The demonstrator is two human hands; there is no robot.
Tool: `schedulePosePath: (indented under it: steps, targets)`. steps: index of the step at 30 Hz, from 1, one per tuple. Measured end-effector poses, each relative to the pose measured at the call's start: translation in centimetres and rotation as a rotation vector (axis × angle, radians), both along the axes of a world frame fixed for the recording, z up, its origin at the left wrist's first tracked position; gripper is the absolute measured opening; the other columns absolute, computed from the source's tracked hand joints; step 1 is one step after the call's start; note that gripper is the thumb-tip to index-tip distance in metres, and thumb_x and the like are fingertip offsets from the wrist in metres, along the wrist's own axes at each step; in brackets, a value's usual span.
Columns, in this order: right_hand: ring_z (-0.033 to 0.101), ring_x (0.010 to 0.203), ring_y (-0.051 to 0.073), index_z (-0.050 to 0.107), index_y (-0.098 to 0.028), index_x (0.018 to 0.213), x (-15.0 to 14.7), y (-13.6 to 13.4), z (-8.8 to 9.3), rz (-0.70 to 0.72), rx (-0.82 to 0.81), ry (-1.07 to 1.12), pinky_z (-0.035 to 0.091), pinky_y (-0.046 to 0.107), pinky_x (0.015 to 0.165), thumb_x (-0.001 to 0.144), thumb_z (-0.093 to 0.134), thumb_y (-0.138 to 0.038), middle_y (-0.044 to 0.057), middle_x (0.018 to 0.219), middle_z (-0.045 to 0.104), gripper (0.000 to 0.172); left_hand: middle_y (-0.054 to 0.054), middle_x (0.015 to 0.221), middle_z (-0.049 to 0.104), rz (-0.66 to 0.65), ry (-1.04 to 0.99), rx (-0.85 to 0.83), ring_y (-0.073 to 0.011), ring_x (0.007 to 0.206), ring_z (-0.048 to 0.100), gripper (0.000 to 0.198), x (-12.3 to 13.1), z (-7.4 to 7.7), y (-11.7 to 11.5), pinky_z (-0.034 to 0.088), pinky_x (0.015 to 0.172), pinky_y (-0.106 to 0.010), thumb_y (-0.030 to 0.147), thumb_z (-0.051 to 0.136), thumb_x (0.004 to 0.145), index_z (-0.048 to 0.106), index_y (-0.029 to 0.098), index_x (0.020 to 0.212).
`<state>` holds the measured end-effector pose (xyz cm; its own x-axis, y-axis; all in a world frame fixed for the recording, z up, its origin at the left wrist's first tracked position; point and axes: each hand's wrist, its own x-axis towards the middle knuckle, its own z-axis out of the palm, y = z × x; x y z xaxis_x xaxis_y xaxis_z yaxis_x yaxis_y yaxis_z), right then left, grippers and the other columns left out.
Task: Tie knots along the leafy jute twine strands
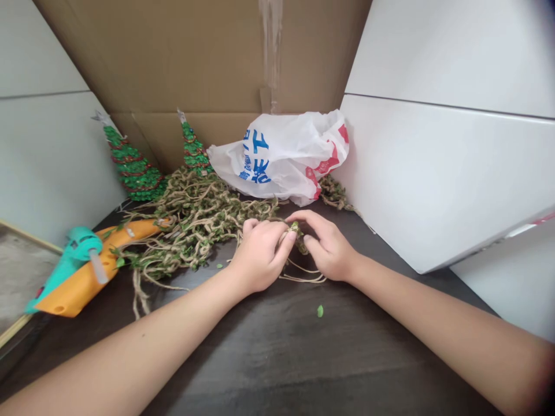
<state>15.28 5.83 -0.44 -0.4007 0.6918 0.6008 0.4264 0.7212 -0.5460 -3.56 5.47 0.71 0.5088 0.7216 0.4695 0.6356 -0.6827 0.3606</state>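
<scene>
The left hand [260, 257] and right hand [330, 249] meet on the dark surface [277, 358], both with fingers closed, pinching a leafy twine strand [297, 232] between them. Its loose ends trail under the hands. The strand runs left into a tangled twine pile [195, 222]. A single green leaf [319, 311] lies nearer the body. Behind, a white plastic bag [281, 153] sags shut, its contents hidden, against a cardboard box [195, 58]. At far left a glue gun [78, 268] is partly cut off.
</scene>
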Motion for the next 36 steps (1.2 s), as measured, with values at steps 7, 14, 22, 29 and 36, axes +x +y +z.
schedulePosePath:
  steps: [7,14,22,29,36]
  targets:
    - [0.057,0.094,0.022,0.056,-0.019,0.102,-0.35,-0.35,0.35,-0.027,0.037,-0.148,0.047,0.039,0.088,0.097,0.048,-0.022,0.008,0.099,0.063,0.009,-0.002,0.081,0.064,-0.014,0.035,-0.044,-0.0175,0.077,0.057,0.034,0.06,0.05,0.04,0.031,0.082,-0.038,0.035,0.034,0.104,0.051,0.018,0.080]
    - [0.051,0.078,0.020,0.044,-0.021,0.077,-0.25,0.20,0.26,-0.219,-0.001,-0.084,0.042,0.036,0.074,0.100,0.041,-0.025,0.004,0.081,0.053,0.024,-0.002,0.078,0.063,0.018,0.078,-0.042,-0.0184,0.079,0.057,0.033,0.12,0.04,0.02,0.032,0.082,-0.038,0.031,0.036,0.103,0.048,0.018,0.075]
    - [0.057,0.093,0.022,0.059,-0.021,0.098,-0.26,0.36,-0.14,-0.105,-0.076,-0.209,0.046,0.039,0.086,0.098,0.046,-0.020,0.007,0.096,0.063,0.013,-0.005,0.100,0.071,-0.115,-0.104,-0.056,-0.0197,0.097,0.064,0.031,-0.16,0.10,-0.12,0.035,0.090,-0.037,0.032,0.032,0.105,0.060,0.019,0.104]
    - [0.057,0.093,0.022,0.058,-0.020,0.097,-0.35,0.22,0.04,-0.048,-0.050,-0.155,0.048,0.040,0.086,0.097,0.048,-0.019,0.008,0.097,0.062,0.010,-0.008,0.112,0.071,0.005,-0.049,-0.043,-0.0226,0.106,0.064,0.037,0.00,-0.22,-0.10,0.035,0.095,-0.040,0.029,0.043,0.101,0.051,0.021,0.136]
    - [0.056,0.084,0.019,0.057,-0.020,0.091,-0.32,-0.10,0.39,-0.086,0.008,-0.058,0.046,0.036,0.079,0.098,0.046,-0.020,0.005,0.087,0.059,0.013,-0.006,0.097,0.072,0.085,0.088,-0.011,-0.0239,0.094,0.064,0.024,0.17,-0.33,0.01,0.033,0.089,-0.043,0.021,0.051,0.091,0.061,0.019,0.113]
